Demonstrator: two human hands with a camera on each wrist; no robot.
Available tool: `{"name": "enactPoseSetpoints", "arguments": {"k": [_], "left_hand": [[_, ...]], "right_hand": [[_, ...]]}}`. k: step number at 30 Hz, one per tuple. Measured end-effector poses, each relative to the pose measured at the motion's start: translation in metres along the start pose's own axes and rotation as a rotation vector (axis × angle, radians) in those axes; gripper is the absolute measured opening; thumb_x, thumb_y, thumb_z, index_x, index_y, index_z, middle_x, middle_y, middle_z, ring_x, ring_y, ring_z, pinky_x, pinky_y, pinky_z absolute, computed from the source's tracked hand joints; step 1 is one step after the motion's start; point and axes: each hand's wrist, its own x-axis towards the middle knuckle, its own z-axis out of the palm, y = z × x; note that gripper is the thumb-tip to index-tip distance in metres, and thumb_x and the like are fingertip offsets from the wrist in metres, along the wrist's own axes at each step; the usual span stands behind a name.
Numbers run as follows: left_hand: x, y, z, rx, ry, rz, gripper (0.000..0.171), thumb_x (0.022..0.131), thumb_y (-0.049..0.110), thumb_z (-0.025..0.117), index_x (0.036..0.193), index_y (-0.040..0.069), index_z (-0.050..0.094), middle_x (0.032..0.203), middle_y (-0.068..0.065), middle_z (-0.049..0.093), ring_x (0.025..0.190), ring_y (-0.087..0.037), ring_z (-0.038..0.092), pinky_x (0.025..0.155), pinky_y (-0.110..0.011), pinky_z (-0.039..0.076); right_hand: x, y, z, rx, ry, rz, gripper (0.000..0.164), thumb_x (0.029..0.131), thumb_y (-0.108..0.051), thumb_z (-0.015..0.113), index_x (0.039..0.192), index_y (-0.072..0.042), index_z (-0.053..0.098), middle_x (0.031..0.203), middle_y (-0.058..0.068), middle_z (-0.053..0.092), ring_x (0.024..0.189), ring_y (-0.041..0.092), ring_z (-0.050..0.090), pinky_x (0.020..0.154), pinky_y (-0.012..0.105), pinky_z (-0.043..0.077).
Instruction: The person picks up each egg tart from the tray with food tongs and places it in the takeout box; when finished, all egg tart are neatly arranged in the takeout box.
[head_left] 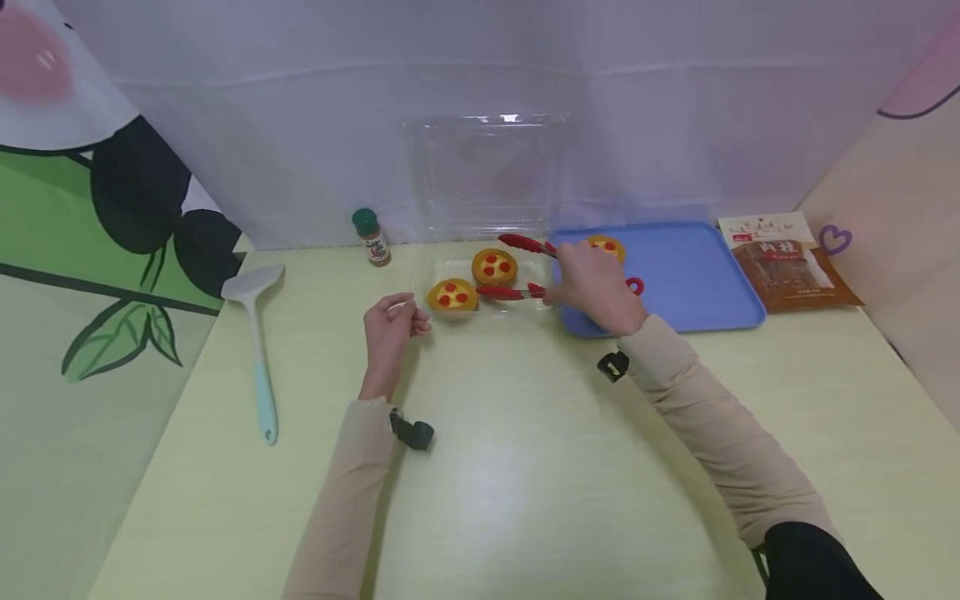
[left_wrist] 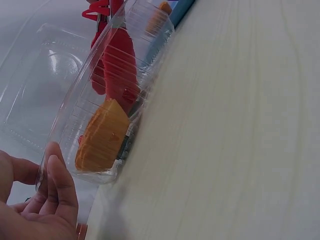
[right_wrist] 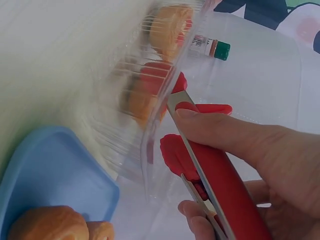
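Note:
My left hand [head_left: 392,332] pinches the near left rim of a clear plastic box [left_wrist: 55,122] between thumb and fingers. The box's clear lid [head_left: 487,179] stands raised behind it. Inside lie a small round pizza [head_left: 452,296] at the left and another pizza [head_left: 495,267] beside it, both with red toppings. My right hand [head_left: 596,287] grips a pair of red-tipped metal tongs [right_wrist: 220,185]. Their two tips are spread apart, one reaching into the box beside the pizzas, the other higher. A third pizza [head_left: 607,247] lies on the blue tray [head_left: 690,275], partly behind my right hand.
A spice bottle with a green cap [head_left: 371,237] stands left of the box. Further left lies a spatula [head_left: 262,367] with a pale blue handle. A brown food packet [head_left: 791,267] sits against the tray's right side. A curtain [head_left: 315,150] hangs behind the table.

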Motion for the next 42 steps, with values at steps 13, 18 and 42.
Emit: {"name": "enactPoseSetpoints", "arguments": {"k": [13, 18, 42], "left_hand": [[0.003, -0.004, -0.002, 0.007, -0.001, 0.011, 0.029, 0.101, 0.007, 0.05, 0.125, -0.009, 0.054, 0.064, 0.006, 0.064, 0.053, -0.004, 0.06, 0.059, -0.016, 0.056], [0.004, -0.005, -0.003, 0.025, 0.006, 0.008, 0.029, 0.101, 0.008, 0.05, 0.125, -0.007, 0.054, 0.064, 0.007, 0.064, 0.053, -0.004, 0.061, 0.06, -0.018, 0.057], [0.003, -0.005, -0.001, 0.009, -0.004, 0.02, 0.03, 0.101, 0.007, 0.05, 0.126, -0.01, 0.053, 0.063, 0.008, 0.064, 0.053, -0.003, 0.061, 0.057, -0.016, 0.055]], "right_hand": [[-0.019, 0.016, -0.01, 0.066, 0.046, 0.061, 0.042, 0.074, -0.03, 0.083, 0.076, -0.002, 0.052, 0.074, 0.009, 0.042, 0.069, 0.025, 0.042, 0.051, 0.03, 0.032], [-0.028, 0.024, -0.012, 0.091, 0.018, 0.079, 0.047, 0.073, -0.035, 0.085, 0.094, 0.001, 0.063, 0.078, 0.011, 0.052, 0.07, 0.026, 0.048, 0.053, 0.03, 0.037], [-0.073, 0.105, -0.037, 0.343, 0.055, 0.252, 0.063, 0.074, -0.061, 0.076, 0.095, -0.003, 0.064, 0.062, 0.004, 0.045, 0.065, 0.023, 0.041, 0.051, 0.034, 0.031]]}}
